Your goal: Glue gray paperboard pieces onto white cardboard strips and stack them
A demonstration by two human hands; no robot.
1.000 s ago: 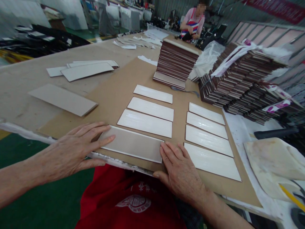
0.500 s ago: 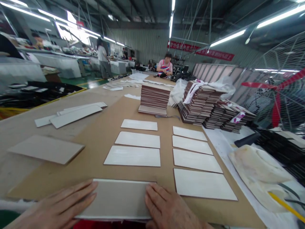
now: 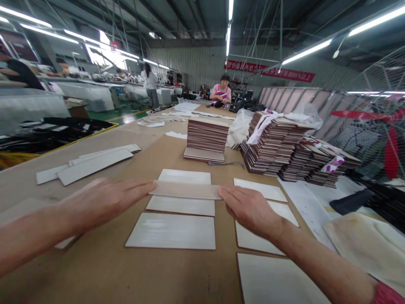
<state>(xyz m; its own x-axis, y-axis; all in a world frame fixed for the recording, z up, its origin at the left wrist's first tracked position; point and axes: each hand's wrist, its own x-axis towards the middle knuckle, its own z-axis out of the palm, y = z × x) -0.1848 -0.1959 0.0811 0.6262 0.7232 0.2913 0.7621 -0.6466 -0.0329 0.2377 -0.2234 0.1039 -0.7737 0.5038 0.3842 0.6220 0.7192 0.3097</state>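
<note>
A thin beige board [image 3: 186,191] is held level between both hands, over the left column of white rectangular panels. My left hand [image 3: 109,196] is closed on its left end, and my right hand [image 3: 253,207] grips the right end. Beneath it, parts of two panels show, and a whole white panel [image 3: 174,231] lies nearer to me. The right column also has several panels, among them a large one [image 3: 278,280] close to me; my right forearm partly covers this column. Behind the board stands a neat stack of dark-edged boards [image 3: 207,135].
Tall piles of boards [image 3: 272,143] stand at the back right, beside a cloth [image 3: 363,240]. White strips [image 3: 95,166] lie on the left, and another board [image 3: 22,209] is partly behind my left arm. A person [image 3: 220,92] works at the table's far end.
Both hands have carried the beige board forward from the near table edge, over the left column of panels. My view has shifted slightly too.
</note>
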